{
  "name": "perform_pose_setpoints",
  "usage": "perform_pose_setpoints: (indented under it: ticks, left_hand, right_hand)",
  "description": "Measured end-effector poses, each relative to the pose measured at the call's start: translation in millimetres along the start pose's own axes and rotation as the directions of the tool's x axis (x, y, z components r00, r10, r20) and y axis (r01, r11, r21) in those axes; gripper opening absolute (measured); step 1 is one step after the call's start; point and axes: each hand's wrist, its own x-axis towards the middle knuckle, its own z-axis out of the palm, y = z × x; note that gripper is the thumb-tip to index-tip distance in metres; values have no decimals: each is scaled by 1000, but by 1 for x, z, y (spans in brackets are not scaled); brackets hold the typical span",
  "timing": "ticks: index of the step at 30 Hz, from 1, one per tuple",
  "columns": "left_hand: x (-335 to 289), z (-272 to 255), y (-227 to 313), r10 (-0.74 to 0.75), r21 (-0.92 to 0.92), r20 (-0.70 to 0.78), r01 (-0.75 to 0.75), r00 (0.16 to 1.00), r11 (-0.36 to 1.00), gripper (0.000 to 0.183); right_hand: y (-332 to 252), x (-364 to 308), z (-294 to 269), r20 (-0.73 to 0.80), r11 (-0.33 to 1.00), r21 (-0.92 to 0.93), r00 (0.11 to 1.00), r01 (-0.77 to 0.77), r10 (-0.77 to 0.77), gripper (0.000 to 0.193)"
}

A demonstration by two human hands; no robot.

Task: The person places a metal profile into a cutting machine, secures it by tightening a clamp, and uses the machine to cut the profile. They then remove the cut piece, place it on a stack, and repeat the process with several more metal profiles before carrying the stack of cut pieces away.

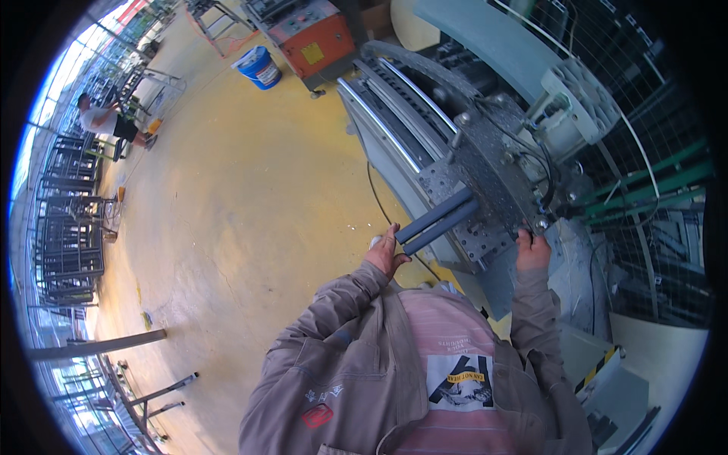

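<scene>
Two dark grey bars (440, 221), side by side, stick out of the machine's speckled dark plate toward me. At their near ends is my left hand (385, 254), its fingers and thumb closed about the end faces. The bars' far ends go in under the machine's dark head (493, 163). My right hand (532, 252) is at the right side of that machine, by a small metal fitting (541, 225). Its fingers are curled, and what they grip is hidden.
Bright rails (394, 136) run along the machine. A pale grey motor housing (580, 102) and a wire mesh fence (644, 227) are at right. Beyond stand an orange machine (317, 47) and a blue bucket (258, 68). Far left, a person (106, 121) works near stacked dark frames (70, 243).
</scene>
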Motion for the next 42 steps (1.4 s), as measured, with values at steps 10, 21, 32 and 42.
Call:
perform_pose_setpoints:
  ticks: [10,21,32,42]
  left_hand:
    - [46,133,48,-31,-306,14,34,999,951,140]
    - [101,192,101,15,-431,-191,-98,982,897,128]
    - [111,195,116,49,-301,-216,-115,975,947,125]
    - [112,162,114,-7,-496,-119,-54,993,867,112]
  right_hand:
    - [32,54,-25,111,944,-311,991,109,-77,61]
    - [-111,18,-31,46,674,-719,956,-169,289,76]
    - [-135,27,-34,157,702,-706,945,-96,287,78]
    - [-151,17,-37,134,828,-549,965,-116,224,78]
